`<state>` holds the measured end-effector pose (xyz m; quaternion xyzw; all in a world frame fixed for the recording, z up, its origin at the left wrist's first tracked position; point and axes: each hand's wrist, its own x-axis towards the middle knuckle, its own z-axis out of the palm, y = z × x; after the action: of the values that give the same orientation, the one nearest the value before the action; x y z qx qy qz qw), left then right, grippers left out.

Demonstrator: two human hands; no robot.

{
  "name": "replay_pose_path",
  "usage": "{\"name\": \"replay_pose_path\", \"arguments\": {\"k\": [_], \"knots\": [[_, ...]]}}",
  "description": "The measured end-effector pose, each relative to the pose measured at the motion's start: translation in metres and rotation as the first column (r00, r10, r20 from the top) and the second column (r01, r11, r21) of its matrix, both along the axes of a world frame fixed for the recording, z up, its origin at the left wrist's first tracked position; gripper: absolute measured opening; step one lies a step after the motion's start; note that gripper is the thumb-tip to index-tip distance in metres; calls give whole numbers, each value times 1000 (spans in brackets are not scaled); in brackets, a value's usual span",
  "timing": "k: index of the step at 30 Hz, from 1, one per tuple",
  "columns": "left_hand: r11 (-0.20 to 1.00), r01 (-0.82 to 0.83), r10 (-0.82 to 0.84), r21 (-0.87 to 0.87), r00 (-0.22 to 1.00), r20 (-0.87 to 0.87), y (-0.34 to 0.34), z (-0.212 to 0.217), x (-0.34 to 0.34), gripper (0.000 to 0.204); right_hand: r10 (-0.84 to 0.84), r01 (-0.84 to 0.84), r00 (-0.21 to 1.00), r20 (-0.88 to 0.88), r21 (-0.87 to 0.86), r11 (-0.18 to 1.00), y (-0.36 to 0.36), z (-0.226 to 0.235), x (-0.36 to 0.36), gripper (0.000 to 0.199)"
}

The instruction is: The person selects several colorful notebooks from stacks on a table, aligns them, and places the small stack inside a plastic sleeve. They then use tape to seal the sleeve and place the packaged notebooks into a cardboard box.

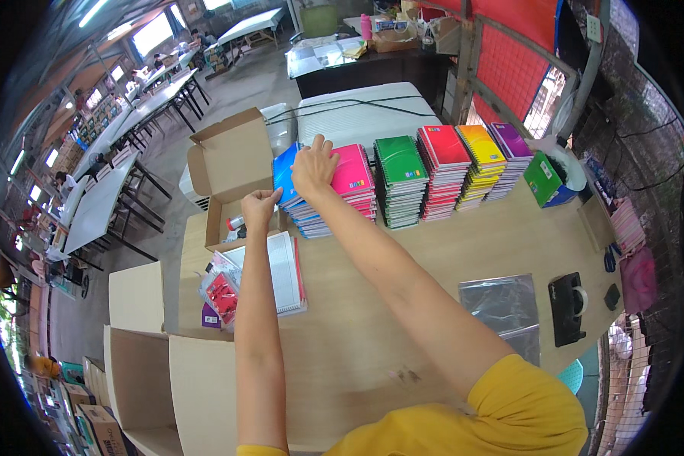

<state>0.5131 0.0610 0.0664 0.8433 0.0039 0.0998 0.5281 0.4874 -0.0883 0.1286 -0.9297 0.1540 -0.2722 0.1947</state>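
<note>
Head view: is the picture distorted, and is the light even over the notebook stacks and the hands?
Head view: fisheye bends the table edges toward a dark round rim; soft even daylight, faint shadows; notebook stacks and both hands, left hand, right hand, look sharp.

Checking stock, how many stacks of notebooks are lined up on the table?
6: blue, pink, green, red, yellow, purple, left to right; others may be hidden.

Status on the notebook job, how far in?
Early. Done: one white notebook lies by packets. In hand: both hands, left and right, on the blue stack. Left: pink, green, red, yellow and purple stacks look untouched.
</note>
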Motion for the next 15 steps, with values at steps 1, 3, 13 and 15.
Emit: {"name": "replay_pose_path", "arguments": {"k": [1,3,13,15], "knots": [[1000,-6,6,-9,1000,13,4,-2,-1,30,4,-5,1000,-22,-23,1000,2,1,-4,23],[997,-31,29,70,999,29,7,-3,1,37,13,-8,999,-53,84,996,3,7,-6,19],[272,109,-449,-956,893,-26,-12,56,-40,47,337,-278,933,-126,344,897,-79,49,-17,66],[197,95,-438,-976,899,-1,-7,46,-57,48,55,-63,969,-241,-28,998,-102,31,-28,65]]}}
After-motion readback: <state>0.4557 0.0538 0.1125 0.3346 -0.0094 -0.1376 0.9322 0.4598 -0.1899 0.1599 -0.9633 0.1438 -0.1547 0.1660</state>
